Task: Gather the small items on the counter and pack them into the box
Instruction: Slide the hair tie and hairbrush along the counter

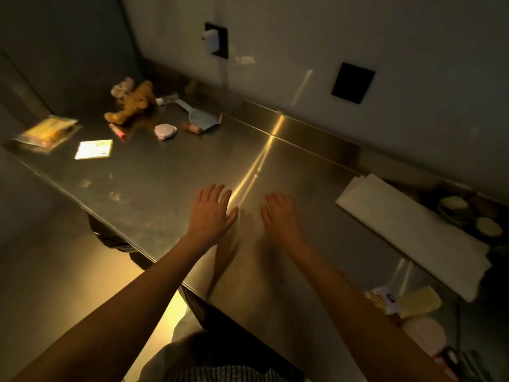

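At frame centre, the left hand and right hand lie spread, empty, over the steel counter. Upper left sit a plush bear and notepad

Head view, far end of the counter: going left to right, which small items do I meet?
Yellow packet → white card → pink marker → brown plush toy → round lilac case → blue slotted spatula.

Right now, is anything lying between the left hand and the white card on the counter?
Nothing visible: bare steel counter lies between the left hand and the white card.
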`<control>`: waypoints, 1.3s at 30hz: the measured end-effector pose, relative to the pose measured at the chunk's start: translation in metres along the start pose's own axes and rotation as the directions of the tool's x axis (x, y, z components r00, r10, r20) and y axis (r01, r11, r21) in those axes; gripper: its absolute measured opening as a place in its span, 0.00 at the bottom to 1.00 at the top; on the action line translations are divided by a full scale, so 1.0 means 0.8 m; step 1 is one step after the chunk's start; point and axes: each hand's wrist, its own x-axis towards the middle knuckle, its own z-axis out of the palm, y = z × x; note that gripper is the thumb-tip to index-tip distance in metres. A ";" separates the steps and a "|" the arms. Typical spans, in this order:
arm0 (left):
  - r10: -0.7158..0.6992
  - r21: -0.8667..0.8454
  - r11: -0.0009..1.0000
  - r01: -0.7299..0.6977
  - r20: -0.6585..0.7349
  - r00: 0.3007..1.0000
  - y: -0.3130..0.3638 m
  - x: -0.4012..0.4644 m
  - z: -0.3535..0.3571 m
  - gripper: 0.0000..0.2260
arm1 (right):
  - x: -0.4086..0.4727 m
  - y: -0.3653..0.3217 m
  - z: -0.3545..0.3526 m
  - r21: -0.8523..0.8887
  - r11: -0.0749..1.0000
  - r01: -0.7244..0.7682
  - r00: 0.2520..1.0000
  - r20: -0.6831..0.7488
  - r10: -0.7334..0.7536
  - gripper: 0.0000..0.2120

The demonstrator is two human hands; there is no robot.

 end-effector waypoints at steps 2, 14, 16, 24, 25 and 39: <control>0.000 0.010 1.000 0.000 -0.013 1.000 -0.027 0.019 -0.004 0.23 | 0.031 -0.012 0.013 -0.013 1.000 0.028 1.000 0.000 -0.028 0.19; 0.088 -0.014 0.996 -0.088 0.036 0.995 -0.244 0.234 -0.006 0.26 | 0.291 -0.111 0.115 -0.059 0.997 -0.043 0.999 -0.026 0.041 0.21; 0.095 -0.047 0.995 -0.093 0.049 0.994 -0.274 0.258 0.005 0.24 | 0.318 -0.118 0.139 -0.085 0.994 -0.069 0.997 0.022 0.071 0.23; 0.121 -0.179 0.980 -0.093 0.153 0.981 -0.334 0.336 0.062 0.31 | 0.375 -0.110 0.206 -0.189 0.963 -0.191 0.961 0.165 0.223 0.22; 0.116 -0.179 0.980 -0.083 0.182 0.976 -0.337 0.346 0.072 0.32 | 0.380 -0.105 0.213 -0.205 0.960 -0.191 0.959 0.171 0.227 0.22; 0.230 -0.225 0.959 -0.174 0.252 0.940 -0.361 0.462 0.171 0.35 | 0.477 -0.024 0.310 -0.153 0.984 -0.089 0.995 0.027 0.095 0.18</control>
